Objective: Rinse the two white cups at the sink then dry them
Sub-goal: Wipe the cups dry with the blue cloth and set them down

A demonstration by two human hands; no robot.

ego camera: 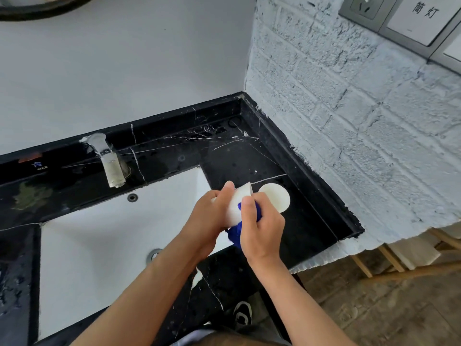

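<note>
Broadly, a black veined countertop (224, 151) fills the middle of the view, with a white painted brick wall (349, 121) rising at two o'clock and a plain pale wall at eleven o'clock. Set into the counter, from the centre toward seven o'clock, is the white rectangular sink (104, 240), its drain partly hidden by the left forearm. At ten o'clock of the hands a chrome tap (109, 163) leans out over the basin. The left hand (212, 216) is wrapped around one white cup (239, 203), held tilted above the sink's right edge with its rim pointing toward one o'clock. The right hand (262, 228) is closed on a blue cloth (239, 231) and presses it against that cup's side. The second white cup (275, 197) stands on the counter just beyond the right hand, at two o'clock of it.
</note>
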